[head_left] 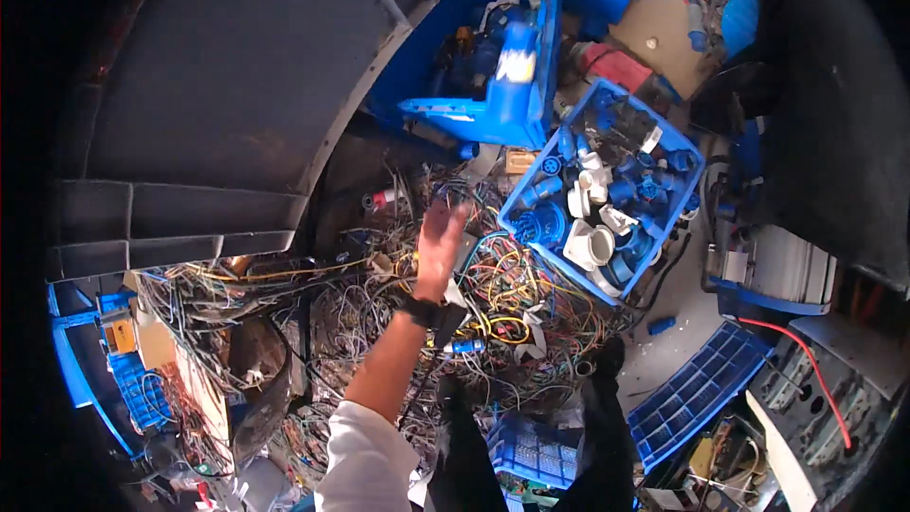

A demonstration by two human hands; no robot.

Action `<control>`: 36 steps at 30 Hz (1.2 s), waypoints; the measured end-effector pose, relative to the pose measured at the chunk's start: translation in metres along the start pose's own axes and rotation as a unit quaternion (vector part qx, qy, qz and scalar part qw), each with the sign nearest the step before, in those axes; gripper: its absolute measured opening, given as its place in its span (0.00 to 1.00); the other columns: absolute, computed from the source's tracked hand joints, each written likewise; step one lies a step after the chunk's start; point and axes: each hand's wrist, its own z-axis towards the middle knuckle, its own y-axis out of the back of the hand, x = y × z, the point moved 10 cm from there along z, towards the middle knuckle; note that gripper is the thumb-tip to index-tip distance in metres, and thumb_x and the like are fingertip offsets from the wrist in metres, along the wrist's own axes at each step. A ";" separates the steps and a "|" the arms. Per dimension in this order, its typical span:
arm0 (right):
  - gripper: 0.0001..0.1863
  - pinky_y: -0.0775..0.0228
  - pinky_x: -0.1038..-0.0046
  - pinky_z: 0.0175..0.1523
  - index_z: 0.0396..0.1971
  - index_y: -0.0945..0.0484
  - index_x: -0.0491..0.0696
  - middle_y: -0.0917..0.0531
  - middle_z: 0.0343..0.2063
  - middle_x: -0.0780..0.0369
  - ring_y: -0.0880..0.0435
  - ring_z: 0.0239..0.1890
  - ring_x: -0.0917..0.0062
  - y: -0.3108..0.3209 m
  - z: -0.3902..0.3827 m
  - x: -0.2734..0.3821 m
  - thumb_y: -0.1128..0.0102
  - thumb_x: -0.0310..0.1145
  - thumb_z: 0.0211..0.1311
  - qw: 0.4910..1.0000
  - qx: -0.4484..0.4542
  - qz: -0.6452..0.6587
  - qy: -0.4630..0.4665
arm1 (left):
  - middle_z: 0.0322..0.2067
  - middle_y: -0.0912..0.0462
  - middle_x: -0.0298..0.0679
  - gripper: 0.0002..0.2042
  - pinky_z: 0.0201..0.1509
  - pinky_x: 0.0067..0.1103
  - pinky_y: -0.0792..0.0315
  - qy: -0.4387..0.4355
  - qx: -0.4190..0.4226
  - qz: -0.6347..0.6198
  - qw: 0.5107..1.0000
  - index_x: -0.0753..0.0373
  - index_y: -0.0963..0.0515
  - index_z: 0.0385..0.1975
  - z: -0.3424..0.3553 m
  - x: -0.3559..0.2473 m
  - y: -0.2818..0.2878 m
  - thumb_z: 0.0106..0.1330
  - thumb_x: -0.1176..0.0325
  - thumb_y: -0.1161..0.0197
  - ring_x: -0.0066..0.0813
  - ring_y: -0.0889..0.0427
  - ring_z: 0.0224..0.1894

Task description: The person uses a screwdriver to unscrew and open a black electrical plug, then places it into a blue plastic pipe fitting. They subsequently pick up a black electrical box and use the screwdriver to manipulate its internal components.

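My left hand [441, 242] reaches forward over a tangle of coloured cables [502, 289], with a black band [419, 311] on its wrist. Its fingers look stretched out and a little blurred, with nothing seen in them. Beyond the fingertips, a blue pipe fitting [513, 100] with a pale label shows in front of a large blue bin [547, 28]; no hand touches it, and I cannot tell whether it rests on the bin or is in the air. The bin holds dark and blue parts. My right hand is out of view.
Right of the cables stands a blue crate [569, 274] of blue and white pipe fittings. A large dark panel [218, 66] fills the upper left. Blue lattice crates [700, 389] lie near my legs [602, 436]. A small blue piece [662, 325] lies on the floor.
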 end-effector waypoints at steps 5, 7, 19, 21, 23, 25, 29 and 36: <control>0.12 0.34 0.78 0.30 0.44 0.27 0.45 0.21 0.31 0.64 0.27 0.26 0.83 -0.011 0.004 -0.010 0.41 0.31 0.63 0.999 -0.017 -0.029 -0.016 | 0.41 0.18 0.47 0.22 0.48 0.33 0.26 0.033 0.008 0.356 0.934 0.65 0.25 0.44 -0.053 0.285 0.083 0.53 0.60 0.30 0.46 0.19 0.44; 0.12 0.34 0.78 0.30 0.44 0.27 0.45 0.21 0.32 0.64 0.27 0.27 0.83 -0.013 0.014 -0.019 0.41 0.31 0.63 0.998 -0.023 -0.041 -0.032 | 0.47 0.21 0.49 0.25 0.52 0.35 0.28 0.161 0.073 0.456 0.872 0.63 0.26 0.48 -0.092 0.340 0.096 0.51 0.60 0.30 0.46 0.22 0.50; 0.13 0.33 0.78 0.32 0.46 0.27 0.45 0.21 0.33 0.64 0.27 0.29 0.82 -0.031 0.054 -0.061 0.42 0.31 0.63 0.990 -0.028 -0.098 -0.093 | 0.55 0.30 0.40 0.20 0.60 0.43 0.39 -0.038 0.238 0.715 0.657 0.60 0.31 0.55 -0.156 0.494 0.072 0.60 0.71 0.47 0.39 0.34 0.60; 0.13 0.33 0.78 0.32 0.46 0.27 0.45 0.21 0.34 0.64 0.26 0.29 0.82 -0.034 0.055 -0.061 0.42 0.31 0.63 0.990 -0.026 -0.100 -0.093 | 0.53 0.29 0.40 0.19 0.58 0.43 0.37 -0.003 0.242 0.749 0.617 0.60 0.30 0.53 -0.157 0.506 0.078 0.60 0.71 0.47 0.38 0.33 0.58; 0.13 0.33 0.78 0.33 0.46 0.27 0.45 0.21 0.34 0.64 0.26 0.29 0.82 -0.039 0.058 -0.059 0.42 0.31 0.63 0.990 -0.018 -0.103 -0.089 | 0.48 0.27 0.41 0.18 0.54 0.38 0.34 -0.009 0.224 0.721 0.656 0.61 0.29 0.51 -0.156 0.510 0.089 0.59 0.72 0.47 0.40 0.29 0.52; 0.13 0.33 0.78 0.33 0.46 0.27 0.45 0.21 0.34 0.64 0.26 0.30 0.82 -0.045 0.060 -0.054 0.42 0.31 0.64 0.991 -0.008 -0.105 -0.082 | 0.45 0.26 0.43 0.18 0.54 0.36 0.34 0.034 0.226 0.674 0.703 0.62 0.29 0.51 -0.160 0.513 0.102 0.59 0.72 0.46 0.41 0.28 0.50; 0.13 0.33 0.78 0.34 0.47 0.28 0.45 0.21 0.35 0.63 0.26 0.30 0.82 -0.071 0.069 -0.040 0.42 0.31 0.64 0.994 0.006 -0.099 -0.041 | 0.47 0.26 0.49 0.25 0.56 0.36 0.32 0.048 0.141 0.472 0.869 0.62 0.31 0.54 -0.146 0.435 0.118 0.54 0.66 0.35 0.48 0.27 0.52; 0.14 0.33 0.77 0.35 0.47 0.28 0.44 0.21 0.36 0.63 0.26 0.32 0.81 -0.213 0.131 0.039 0.42 0.30 0.64 0.987 0.119 -0.091 0.060 | 0.32 0.16 0.42 0.25 0.42 0.27 0.24 0.140 0.059 0.303 0.941 0.67 0.21 0.39 -0.159 0.274 0.191 0.45 0.56 0.24 0.28 0.17 0.34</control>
